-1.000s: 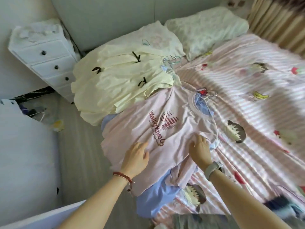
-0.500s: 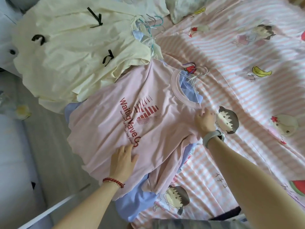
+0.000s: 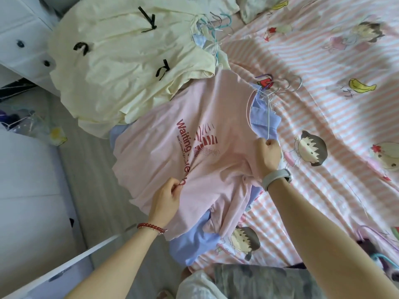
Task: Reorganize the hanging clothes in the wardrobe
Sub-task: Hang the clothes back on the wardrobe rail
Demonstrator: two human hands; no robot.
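Note:
A pink T-shirt with red lettering lies on top of a pile at the bed's edge, still on a white wire hanger. My left hand pinches a fold of the shirt's front near the lettering. My right hand grips the shirt's shoulder and the hanger's end beside the collar. A light blue garment lies underneath. A pale yellow garment with black bows lies further up the bed, over more hangers.
The bed has a pink striped cartoon sheet. A white drawer chest stands at the upper left, white furniture at the left, with grey floor between. A pillow lies at the top.
My left hand went from lying flat on the shirt to pinching its fabric. My right hand moved up to the shoulder near the collar and closed. The view tilted down and closer.

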